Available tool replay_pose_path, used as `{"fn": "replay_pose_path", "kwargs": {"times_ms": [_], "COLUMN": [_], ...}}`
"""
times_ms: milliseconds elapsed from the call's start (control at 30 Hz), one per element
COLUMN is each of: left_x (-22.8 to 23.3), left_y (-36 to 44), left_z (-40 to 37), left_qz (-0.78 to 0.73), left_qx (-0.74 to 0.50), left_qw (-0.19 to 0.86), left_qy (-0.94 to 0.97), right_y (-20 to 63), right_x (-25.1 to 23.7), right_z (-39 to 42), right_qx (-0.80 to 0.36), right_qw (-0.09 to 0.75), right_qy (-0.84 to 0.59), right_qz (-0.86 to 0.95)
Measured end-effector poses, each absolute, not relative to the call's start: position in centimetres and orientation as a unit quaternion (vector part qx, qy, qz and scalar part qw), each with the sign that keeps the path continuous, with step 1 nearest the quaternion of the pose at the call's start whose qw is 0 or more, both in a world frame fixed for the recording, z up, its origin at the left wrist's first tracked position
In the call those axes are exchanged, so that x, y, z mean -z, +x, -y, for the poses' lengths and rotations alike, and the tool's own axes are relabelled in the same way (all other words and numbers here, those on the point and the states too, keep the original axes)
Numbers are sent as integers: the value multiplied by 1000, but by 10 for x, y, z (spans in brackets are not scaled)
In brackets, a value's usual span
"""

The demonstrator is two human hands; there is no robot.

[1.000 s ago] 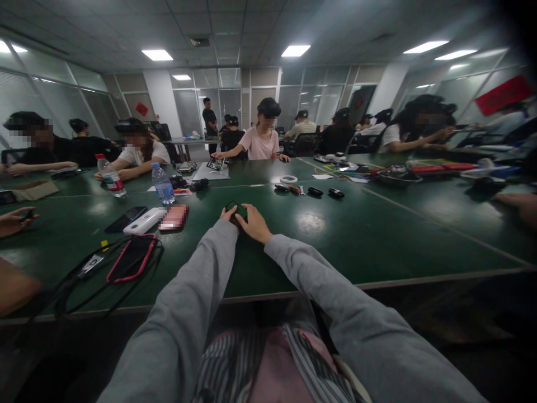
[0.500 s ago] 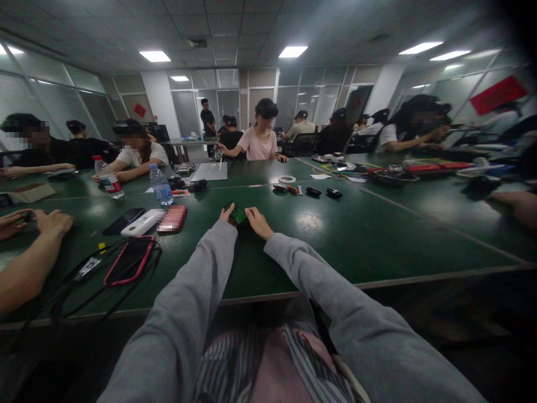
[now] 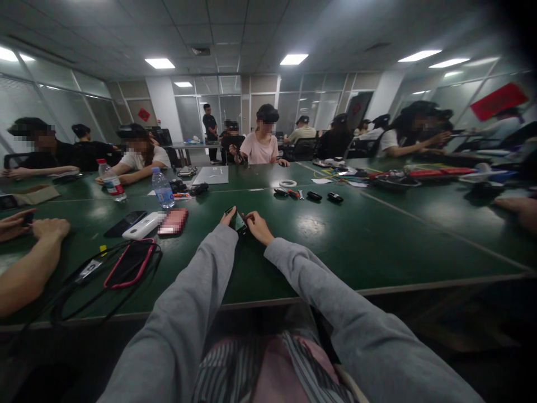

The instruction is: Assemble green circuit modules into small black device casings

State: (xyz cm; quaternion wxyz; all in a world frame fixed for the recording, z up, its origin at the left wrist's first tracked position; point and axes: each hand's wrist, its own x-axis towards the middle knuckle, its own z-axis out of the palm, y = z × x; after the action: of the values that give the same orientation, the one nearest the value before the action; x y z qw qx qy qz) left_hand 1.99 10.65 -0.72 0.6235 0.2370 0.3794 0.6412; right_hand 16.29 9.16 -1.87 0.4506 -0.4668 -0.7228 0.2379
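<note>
Head view: small green board (image 3: 237, 219) pinched between left hand (image 3: 227, 218) and right hand (image 3: 257, 226) above the table (image 3: 377, 235).
No writing legible; pink case (image 3: 173, 221), water bottle (image 3: 162, 187) toward far-left edge.

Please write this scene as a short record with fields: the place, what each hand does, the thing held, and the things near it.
place: long green table in an office room, other people seated around it
left hand: grips the left edge of a small green board
right hand: fingers on the right edge of the same board
board: tilted up off the table between both hands
near, to the left: pink case, white box, water bottle, phone with red rim
beyond: tape roll
</note>
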Motion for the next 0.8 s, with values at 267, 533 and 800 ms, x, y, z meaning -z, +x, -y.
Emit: {"fn": "replay_pose_path", "kwargs": {"times_ms": [267, 533, 800], "left_x": [11, 7, 12], "left_y": [20, 23, 24], "left_z": [-105, -103, -106], "left_qz": [-366, -385, -382], "left_qx": [-643, -644, -648], "left_qw": [622, 611, 597], "left_qy": [257, 253, 278], "right_y": [164, 165, 165], "right_x": [17, 16, 19], "right_z": [-89, -88, -91], "right_qx": [-204, -195, -189], "right_qw": [429, 404, 400], "right_qy": [-476, -480, -478], "right_qz": [740, 754, 759]}}
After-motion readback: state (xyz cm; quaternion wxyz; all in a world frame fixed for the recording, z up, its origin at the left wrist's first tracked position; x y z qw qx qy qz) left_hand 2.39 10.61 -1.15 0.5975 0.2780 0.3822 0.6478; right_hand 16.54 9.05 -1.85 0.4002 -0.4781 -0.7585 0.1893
